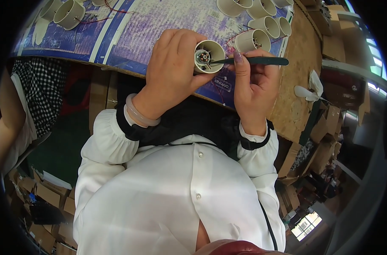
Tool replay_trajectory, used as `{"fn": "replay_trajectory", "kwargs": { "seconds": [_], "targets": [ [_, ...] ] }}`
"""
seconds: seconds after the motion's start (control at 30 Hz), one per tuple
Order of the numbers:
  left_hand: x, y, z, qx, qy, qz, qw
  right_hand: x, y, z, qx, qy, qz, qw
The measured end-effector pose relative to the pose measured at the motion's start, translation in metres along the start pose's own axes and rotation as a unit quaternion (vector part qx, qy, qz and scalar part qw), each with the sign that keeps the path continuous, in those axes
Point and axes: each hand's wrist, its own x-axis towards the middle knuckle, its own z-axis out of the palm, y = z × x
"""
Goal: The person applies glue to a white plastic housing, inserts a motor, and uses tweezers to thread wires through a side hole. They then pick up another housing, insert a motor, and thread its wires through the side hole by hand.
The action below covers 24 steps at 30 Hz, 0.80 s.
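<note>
The cream housing [218,49], held between the left hand's [171,70] fingers and thumb, is judged light, stiff, delicate within; grip its outer wall, clear of the round component [203,57]. The right hand [258,80] pinches dark tweezers [266,61] reaching into its mouth. Housing appears cylindrical, smooth.

One fisheye view looks down from the wearer's head, over the white shirt [155,191]. The left hand [172,63] and right hand [257,83] are near.
</note>
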Motion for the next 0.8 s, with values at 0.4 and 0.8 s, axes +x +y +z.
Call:
{"fn": "replay_trajectory", "kwargs": {
  "seconds": [0.4, 0.8],
  "targets": [
    [0.0002, 0.0011, -0.0010, 0.007, -0.003, -0.010, 1.000, -0.0053, 0.0028, -0.0069, 0.036, -0.004, -0.044, 0.998],
    [0.0004, 0.0011, -0.0007, -0.001, -0.005, -0.016, 1.000, -0.0025, 0.0034, -0.0043, -0.034, -0.024, -0.093, 0.995]
  ]
}}
